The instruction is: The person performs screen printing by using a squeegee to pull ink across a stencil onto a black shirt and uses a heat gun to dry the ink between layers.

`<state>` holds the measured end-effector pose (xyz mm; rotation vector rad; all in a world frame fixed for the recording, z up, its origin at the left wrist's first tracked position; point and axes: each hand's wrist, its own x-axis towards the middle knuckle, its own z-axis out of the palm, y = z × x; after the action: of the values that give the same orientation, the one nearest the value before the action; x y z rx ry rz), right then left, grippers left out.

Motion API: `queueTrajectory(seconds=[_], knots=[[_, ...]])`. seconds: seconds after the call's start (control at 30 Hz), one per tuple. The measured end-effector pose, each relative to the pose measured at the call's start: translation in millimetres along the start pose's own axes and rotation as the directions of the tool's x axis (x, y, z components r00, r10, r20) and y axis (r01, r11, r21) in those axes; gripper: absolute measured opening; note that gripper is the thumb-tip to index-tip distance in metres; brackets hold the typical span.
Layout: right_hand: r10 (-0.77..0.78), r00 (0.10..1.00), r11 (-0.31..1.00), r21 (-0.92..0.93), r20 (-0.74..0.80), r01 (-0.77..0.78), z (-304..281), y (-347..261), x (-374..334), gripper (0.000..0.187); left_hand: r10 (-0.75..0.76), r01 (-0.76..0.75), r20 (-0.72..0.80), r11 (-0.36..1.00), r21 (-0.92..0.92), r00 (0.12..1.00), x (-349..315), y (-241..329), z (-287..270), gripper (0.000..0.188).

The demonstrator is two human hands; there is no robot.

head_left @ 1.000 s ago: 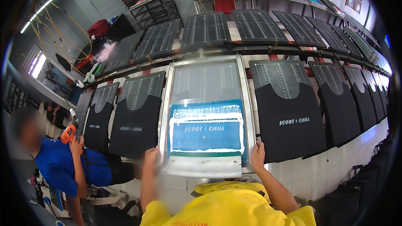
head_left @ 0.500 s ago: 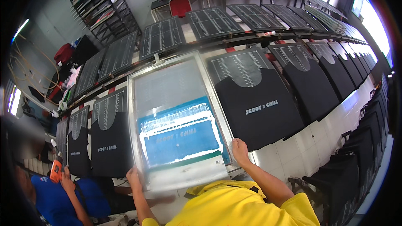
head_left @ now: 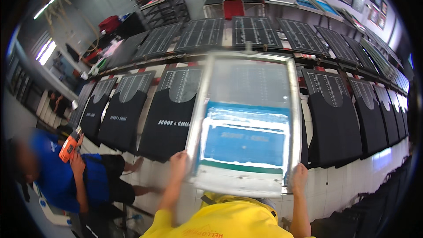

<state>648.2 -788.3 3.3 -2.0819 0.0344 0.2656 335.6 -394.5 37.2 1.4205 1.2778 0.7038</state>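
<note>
A silver-framed printing screen (head_left: 242, 143) is in front of me, its blue mesh streaked with white ink around faint lettering. My left hand (head_left: 179, 164) grips the near left side of the frame, fingers closed. On the near right side, my right hand (head_left: 299, 177) is closed round the frame as well. Beneath the screen lies a black shirt, mostly hidden; whether the two touch I cannot tell. To the left, a black shirt (head_left: 165, 114) with pale printed lettering lies on a board. The black shirt (head_left: 332, 128) on the right shows no print.
Across the near rack runs a row of shirt-covered boards; behind it is a second row of bare dark boards (head_left: 255, 33). At left, a co-worker in a blue shirt (head_left: 94, 180) holds an orange heat gun (head_left: 69, 146). Beyond stands a red chair (head_left: 233, 9).
Held in both hands, the screen has moved right from one board to over the neighbouring printed shirt. A printed shirt now shows just left of it. My view has shifted too.
</note>
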Motion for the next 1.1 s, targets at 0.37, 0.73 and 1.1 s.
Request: queueTrajectory(seconds=[0.37, 0.73, 1.1], knots=[[0.057, 0.948, 0.993, -0.080, -0.314, -0.086, -246.8, 88.5, 45.8, 0.048, 0.053, -0.072, 0.364, 0.997, 0.040, 0.930, -121.1, 45.0, 210.9, 0.036], [0.139, 0.884, 0.990, 0.081, -0.446, -0.115, -341.2, 183.8, 103.2, 0.045, 0.146, -0.149, 0.513, 0.988, -0.035, 0.846, -149.4, 62.8, 350.4, 0.032], [0.118, 0.866, 0.952, -0.194, -0.486, -0.239, -384.3, 218.9, 215.0, 0.052, 0.221, -0.172, 0.484, 0.974, -0.145, 0.847, -153.5, 26.7, 484.2, 0.030]])
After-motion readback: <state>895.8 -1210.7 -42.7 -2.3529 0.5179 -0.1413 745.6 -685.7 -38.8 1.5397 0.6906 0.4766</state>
